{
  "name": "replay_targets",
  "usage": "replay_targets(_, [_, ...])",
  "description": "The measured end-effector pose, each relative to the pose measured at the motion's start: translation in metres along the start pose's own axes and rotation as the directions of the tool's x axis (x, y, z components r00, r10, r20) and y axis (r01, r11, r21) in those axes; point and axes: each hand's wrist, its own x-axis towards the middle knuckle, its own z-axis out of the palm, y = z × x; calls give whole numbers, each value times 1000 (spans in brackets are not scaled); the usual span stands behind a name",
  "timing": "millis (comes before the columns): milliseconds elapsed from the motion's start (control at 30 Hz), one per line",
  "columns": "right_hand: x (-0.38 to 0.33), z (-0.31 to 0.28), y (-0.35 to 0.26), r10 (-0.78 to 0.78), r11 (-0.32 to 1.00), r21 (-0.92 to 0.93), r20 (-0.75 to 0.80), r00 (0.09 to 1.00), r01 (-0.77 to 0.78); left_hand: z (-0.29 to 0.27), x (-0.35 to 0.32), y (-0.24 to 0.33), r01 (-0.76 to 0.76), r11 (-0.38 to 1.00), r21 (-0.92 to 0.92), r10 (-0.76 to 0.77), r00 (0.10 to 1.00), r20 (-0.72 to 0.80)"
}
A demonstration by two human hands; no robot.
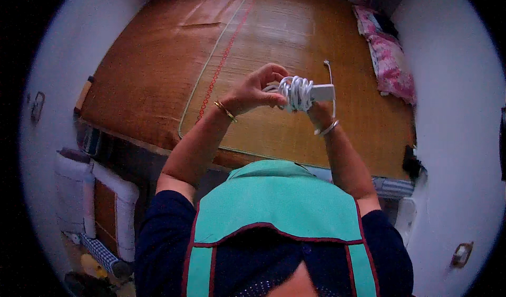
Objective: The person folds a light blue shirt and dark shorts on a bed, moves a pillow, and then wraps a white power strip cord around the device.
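Observation:
In front of me a white cable point(298, 94) is wound into a thick coil, held up above the woven mat. A white rectangular block point(323, 92), like a charger or plug, sticks out from the coil's right side. A thin loose end point(330, 70) of white cord rises beside it. My left hand point(263, 88) grips the coil's left side, thumb below and fingers curled above. My right hand point(318, 114) comes up from below behind the coil and block; its fingers are mostly hidden, but it appears closed on the cable.
A brown woven mat point(153, 65) covers the bed. Pink floral bedding point(387, 60) lies at its right edge by the wall. A padded white-edged chair point(118, 207) stands at the lower left. A dark object point(411, 161) sits at the bed's near right corner.

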Motion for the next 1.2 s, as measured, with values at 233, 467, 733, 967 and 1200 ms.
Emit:
replay_targets(233, [-42, 10, 40, 250, 781, -588, -14, 968, -210, -42, 14, -1, -89, 954, 285, 195, 909, -369])
replay_targets(467, [-11, 19, -94, -163, 265, -876, 372, 914, 404, -41, 6, -25, -136, 492, 860, 163, 985, 63])
replay_targets(733, [40, -49, -40, 243, 944, -279, 235, 941, -174, 5, 13, 0, -210, 932, 297, 154, 968, 199])
replay_targets(967, [-47, 23, 57, 372, 860, -419, 125, 920, -291, -42, 18, 2, -23, 741, 671, 297, 907, -298])
replay_targets(1200, [-21, 55, -109, 89, 164, -896, 430, 898, 413, -62, 1, -23, -115, 508, 854, 178, 984, 27])
